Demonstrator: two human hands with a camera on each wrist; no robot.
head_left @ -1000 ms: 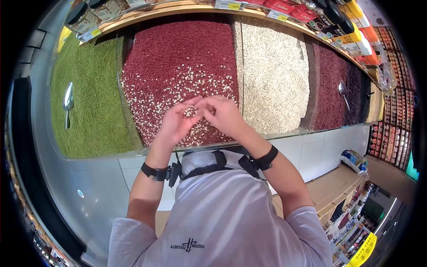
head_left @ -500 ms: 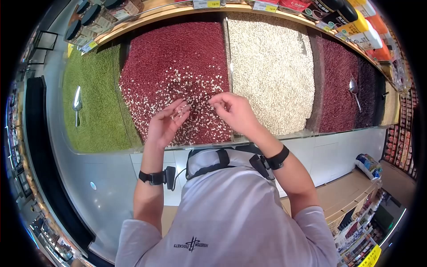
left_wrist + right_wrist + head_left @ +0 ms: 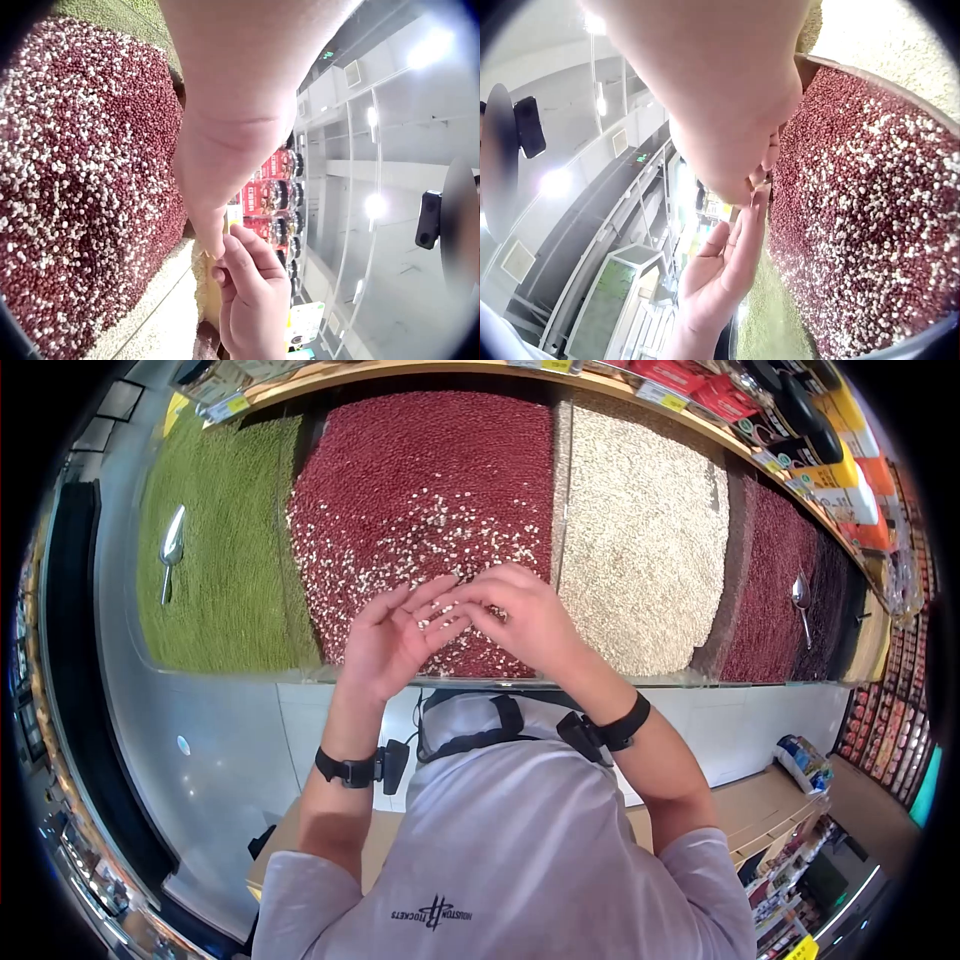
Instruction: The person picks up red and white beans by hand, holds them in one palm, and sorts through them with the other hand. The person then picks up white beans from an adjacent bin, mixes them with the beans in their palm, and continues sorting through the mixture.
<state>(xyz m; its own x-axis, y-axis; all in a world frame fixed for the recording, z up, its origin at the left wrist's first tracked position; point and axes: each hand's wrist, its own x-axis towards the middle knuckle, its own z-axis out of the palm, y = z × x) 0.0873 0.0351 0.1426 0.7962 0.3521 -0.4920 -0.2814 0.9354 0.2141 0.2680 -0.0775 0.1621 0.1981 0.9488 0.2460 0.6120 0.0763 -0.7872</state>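
My left hand [image 3: 385, 645] is turned palm up over a bin of small red beans [image 3: 430, 445], its fingers stretched forward and a few white grains [image 3: 424, 623] at them. Thumb and bent fingers of my right hand [image 3: 528, 622] come together at the left fingertips. In the left wrist view the right hand [image 3: 255, 296] meets the left fingertips; I cannot tell what is in its pinch. The right wrist view shows the left hand [image 3: 720, 277] with fingers together, reaching up to the right hand. White grains lie scattered over the near half of the red beans.
Green beans [image 3: 215, 560] with a metal scoop [image 3: 172, 550] fill the left bin. White grains [image 3: 640, 550] fill the bin to the right. Darker red beans [image 3: 765, 600] with another scoop [image 3: 801, 600] lie beyond. A wooden shelf edge with jars and bottles [image 3: 840, 470] runs along the back.
Half a second ago my hands were apart, the right one low over the beans; now the right has moved left to the left fingertips, as it was one second ago.
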